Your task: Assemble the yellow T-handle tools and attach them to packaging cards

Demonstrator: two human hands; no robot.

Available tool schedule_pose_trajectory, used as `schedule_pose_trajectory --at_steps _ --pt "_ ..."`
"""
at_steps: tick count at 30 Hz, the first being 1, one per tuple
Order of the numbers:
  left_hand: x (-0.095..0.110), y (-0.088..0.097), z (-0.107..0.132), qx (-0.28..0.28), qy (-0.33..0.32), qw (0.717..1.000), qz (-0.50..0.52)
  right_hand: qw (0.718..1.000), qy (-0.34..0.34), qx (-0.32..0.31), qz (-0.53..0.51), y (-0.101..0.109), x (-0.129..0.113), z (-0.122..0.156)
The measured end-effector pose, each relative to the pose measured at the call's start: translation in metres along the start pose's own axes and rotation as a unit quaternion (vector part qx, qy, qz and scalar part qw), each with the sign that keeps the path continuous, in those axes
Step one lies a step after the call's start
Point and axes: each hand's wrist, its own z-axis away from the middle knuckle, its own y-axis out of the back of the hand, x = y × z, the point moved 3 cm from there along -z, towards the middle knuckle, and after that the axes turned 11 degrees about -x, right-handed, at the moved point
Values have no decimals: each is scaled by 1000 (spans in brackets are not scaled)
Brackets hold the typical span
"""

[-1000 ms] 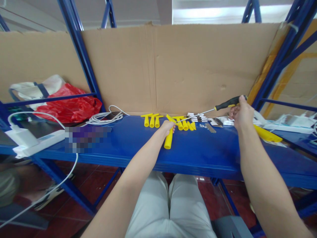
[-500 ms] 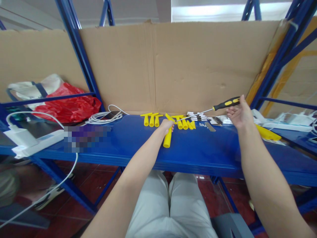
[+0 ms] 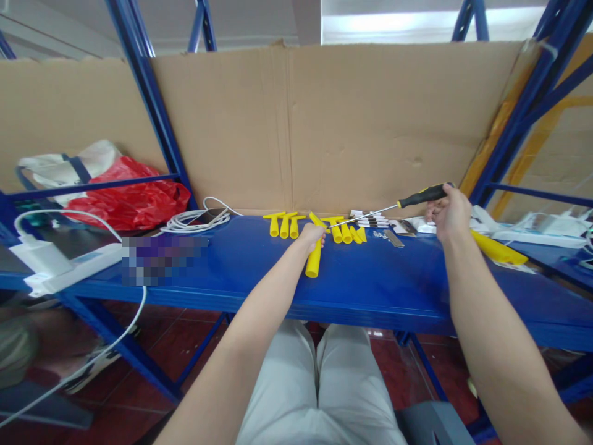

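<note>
My left hand [image 3: 312, 235] is closed around a yellow T-shaped plastic handle [image 3: 314, 261], holding it down on the blue shelf [image 3: 370, 287]. My right hand [image 3: 448, 213] grips the black and yellow handle of a long screwdriver [image 3: 422, 196]. Its thin metal shaft slants down to the left, and its tip reaches the top of the held yellow piece, just right of my left hand. More yellow T-shaped pieces [image 3: 283, 223] lie in a row behind my left hand, and others [image 3: 346, 231] lie under the shaft.
Small metal strips [image 3: 393, 238] and dark flat parts [image 3: 370, 218] lie by the right hand. A longer yellow part [image 3: 498, 250] lies further right. A white coiled cable [image 3: 197, 218], a red bag [image 3: 132, 198] and a white power strip [image 3: 69, 269] sit left. Cardboard [image 3: 324, 123] backs the shelf.
My right hand has shifted its grip on the screwdriver handle, which rocked slightly while the tip stayed at the yellow piece. My left hand has kept its hold.
</note>
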Motion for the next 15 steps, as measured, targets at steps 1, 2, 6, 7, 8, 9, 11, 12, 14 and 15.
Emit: schedule_pose_trajectory --at_steps 1,2,6,7,8,9,11,12,14,15 --pt "0 0 1 3 0 1000 -2 1000 4 8 7 0 -1 1" --pt "0 1 1 6 0 1000 -4 1000 7 17 18 0 -1 3" --pt "1 2 2 9 2 1000 -8 998 -52 17 19 1 -1 6" --pt "1 2 3 9 3 1000 -8 997 -80 16 14 1 -1 6" --pt "1 2 3 10 4 1000 -8 994 -107 14 9 2 -1 7" --pt "1 2 3 10 4 1000 -8 992 -129 8 1 2 -2 7" --pt "1 2 3 11 3 1000 -7 988 -151 -15 -13 1 -3 8" --pt "1 2 3 11 2 1000 -7 988 -151 -27 -14 0 -4 8" --pt "1 2 3 12 2 1000 -8 990 -134 -33 2 -2 -4 9" --pt "1 2 3 13 3 1000 -8 993 -118 -26 15 -2 -4 8"
